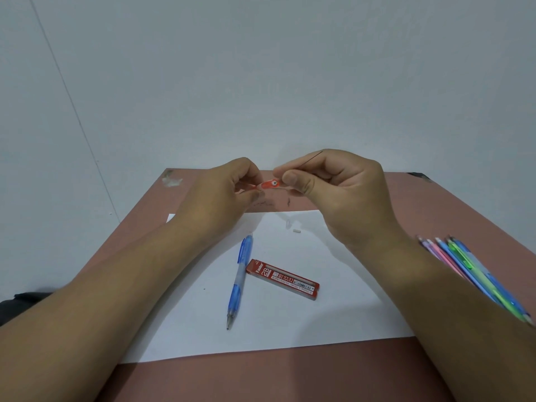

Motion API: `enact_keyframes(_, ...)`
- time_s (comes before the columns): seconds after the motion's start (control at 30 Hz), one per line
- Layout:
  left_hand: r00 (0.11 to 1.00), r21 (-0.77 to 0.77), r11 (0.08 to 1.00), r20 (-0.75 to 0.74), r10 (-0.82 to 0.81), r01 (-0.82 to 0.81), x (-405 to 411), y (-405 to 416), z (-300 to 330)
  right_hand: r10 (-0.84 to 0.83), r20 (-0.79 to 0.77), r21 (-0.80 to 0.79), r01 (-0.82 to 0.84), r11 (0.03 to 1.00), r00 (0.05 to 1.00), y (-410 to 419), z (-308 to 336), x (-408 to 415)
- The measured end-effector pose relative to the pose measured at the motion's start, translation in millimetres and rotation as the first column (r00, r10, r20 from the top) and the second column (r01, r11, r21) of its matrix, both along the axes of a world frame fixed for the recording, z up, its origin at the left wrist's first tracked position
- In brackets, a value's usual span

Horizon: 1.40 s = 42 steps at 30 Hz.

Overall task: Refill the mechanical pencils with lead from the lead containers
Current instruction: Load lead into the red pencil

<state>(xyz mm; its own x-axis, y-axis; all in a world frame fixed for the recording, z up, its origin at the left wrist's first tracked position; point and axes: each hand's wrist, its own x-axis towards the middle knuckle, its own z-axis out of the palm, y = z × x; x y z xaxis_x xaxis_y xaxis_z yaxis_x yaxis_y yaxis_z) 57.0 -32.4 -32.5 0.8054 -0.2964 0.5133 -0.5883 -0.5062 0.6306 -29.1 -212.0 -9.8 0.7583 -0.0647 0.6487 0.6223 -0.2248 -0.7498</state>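
Holding red pencil (pixel 269 184) — lead container (pixel 282 279) labelled "Faster 2B", blue pencil (pixel 238 281) beside

On the table (pixel 290 378) lies a sheet of paper (pixel 319 323), with a pencil (pixel 237 282) left of and touching a lead case (pixel 282 279), two small bits (pixel 291 227) behind them, and a bunch of pencils (pixel 475 274) off the sheet's right.
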Motion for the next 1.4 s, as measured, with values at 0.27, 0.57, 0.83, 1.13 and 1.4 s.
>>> enact_keyframes(0.27,1.0,-0.004,1.0,-0.016,-0.018,0.018,-1.3,-0.2,0.4,-0.02,0.027,-0.055,0.021,0.998,0.999,-0.4,0.5,-0.8)
enact_keyframes(0.57,0.999,-0.009,1.0,-0.027,-0.029,0.029,-3.6,0.4,1.6,-0.099,0.109,-0.142,0.114,0.983,0.989,-2.6,-0.8,-0.8)
enact_keyframes(0.83,0.999,-0.012,0.999,-0.03,-0.03,0.029,-4.6,-0.9,2.0,-0.123,0.128,-0.141,0.141,0.98,0.984,-5.2,-1.5,3.1)
enact_keyframes(1.13,0.999,-0.003,1.0,-0.02,-0.028,0.027,-4.7,-0.8,2.1,-0.115,0.111,-0.117,0.128,0.985,0.987,-6.6,-1.8,4.3)
enact_keyframes(1.4,1.0,0.005,1.0,-0.024,-0.017,0.018,-5.7,-0.7,3.2,-0.191,0.195,-0.208,0.231,0.95,0.962,-8.6,-1.5,5.0)
